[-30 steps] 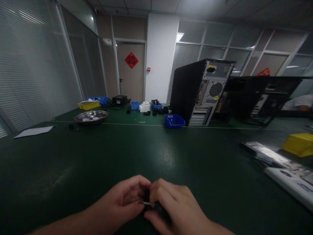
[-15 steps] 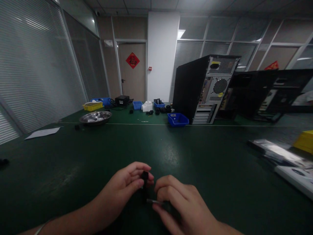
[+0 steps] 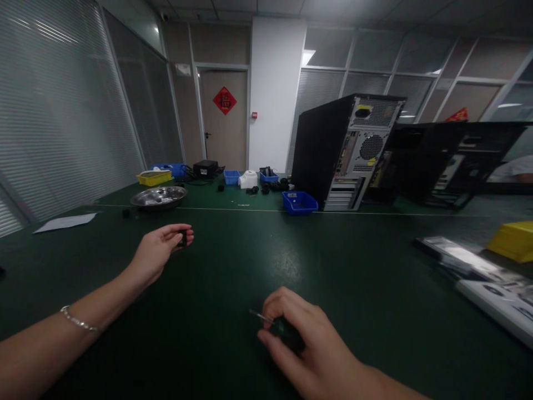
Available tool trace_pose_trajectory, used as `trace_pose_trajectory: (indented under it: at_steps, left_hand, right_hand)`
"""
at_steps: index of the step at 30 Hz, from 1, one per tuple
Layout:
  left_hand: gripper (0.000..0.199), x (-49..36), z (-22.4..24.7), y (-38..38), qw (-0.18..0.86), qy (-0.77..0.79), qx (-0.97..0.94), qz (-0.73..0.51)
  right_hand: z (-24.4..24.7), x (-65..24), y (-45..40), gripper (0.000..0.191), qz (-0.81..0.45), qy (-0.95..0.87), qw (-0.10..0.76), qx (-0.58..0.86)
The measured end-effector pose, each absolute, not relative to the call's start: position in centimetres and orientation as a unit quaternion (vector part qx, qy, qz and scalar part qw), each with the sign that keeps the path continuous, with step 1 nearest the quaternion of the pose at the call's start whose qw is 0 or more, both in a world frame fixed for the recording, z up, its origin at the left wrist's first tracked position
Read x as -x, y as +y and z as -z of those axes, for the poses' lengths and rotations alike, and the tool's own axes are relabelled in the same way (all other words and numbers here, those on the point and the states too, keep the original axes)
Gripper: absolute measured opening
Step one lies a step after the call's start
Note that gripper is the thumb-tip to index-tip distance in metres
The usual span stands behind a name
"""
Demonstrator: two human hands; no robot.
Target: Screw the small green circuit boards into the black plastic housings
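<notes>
My left hand [image 3: 160, 250] reaches out over the green table [image 3: 233, 266], closed on a small black block-like part [image 3: 183, 238] pinched between thumb and fingers. Its exact kind does not show. Beyond that hand lies a shallow round metal dish [image 3: 159, 198]. Nearer to me, my right hand [image 3: 310, 339] is wrapped round a screwdriver [image 3: 287, 332]. The dark handle sits in the palm, partly hidden by the fingers, and the thin metal shaft points left over the table.
A blue bin [image 3: 300, 204] stands before a black computer tower [image 3: 341, 150]. Further back are a yellow basket [image 3: 154, 178], a black box [image 3: 205, 168] and a white device [image 3: 249, 179]. Paper [image 3: 65, 222] lies at left; a white panel [image 3: 495, 303] and yellow bin [image 3: 512, 240] are at right.
My left hand has moved away from the right hand, forward and left toward the metal dish, carrying the black part. My right hand stays near its place with the screwdriver.
</notes>
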State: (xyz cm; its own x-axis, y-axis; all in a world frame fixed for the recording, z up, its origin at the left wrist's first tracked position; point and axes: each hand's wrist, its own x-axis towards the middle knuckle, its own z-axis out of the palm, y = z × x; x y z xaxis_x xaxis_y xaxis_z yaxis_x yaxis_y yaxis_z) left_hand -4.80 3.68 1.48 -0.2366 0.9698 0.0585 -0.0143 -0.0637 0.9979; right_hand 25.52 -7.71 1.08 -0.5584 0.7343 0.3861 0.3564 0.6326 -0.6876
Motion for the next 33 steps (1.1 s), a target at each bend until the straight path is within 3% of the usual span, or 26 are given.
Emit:
trace_pose_trajectory:
  at_steps: [15, 20, 33]
  left_hand:
    - [0.02, -1.0, -1.2, -1.2, 0.583, 0.446, -0.517, -0.44]
    - [0.026, -2.3, -1.0, -3.2, 0.583, 0.368, -0.636, -0.348]
    - [0.029, -3.4, -1.7, -4.7, 0.605, 0.358, -0.625, -0.34]
  right_hand:
    - [-0.9, -25.4, -7.4, 0.009, -0.297, -0.814, 0.335, 0.37]
    - [-1.3, -25.2, -7.3, 0.019, -0.309, -0.806, 0.348, 0.366]
    - [-0.9, -25.4, -7.0, 0.037, -0.322, -0.817, 0.345, 0.33]
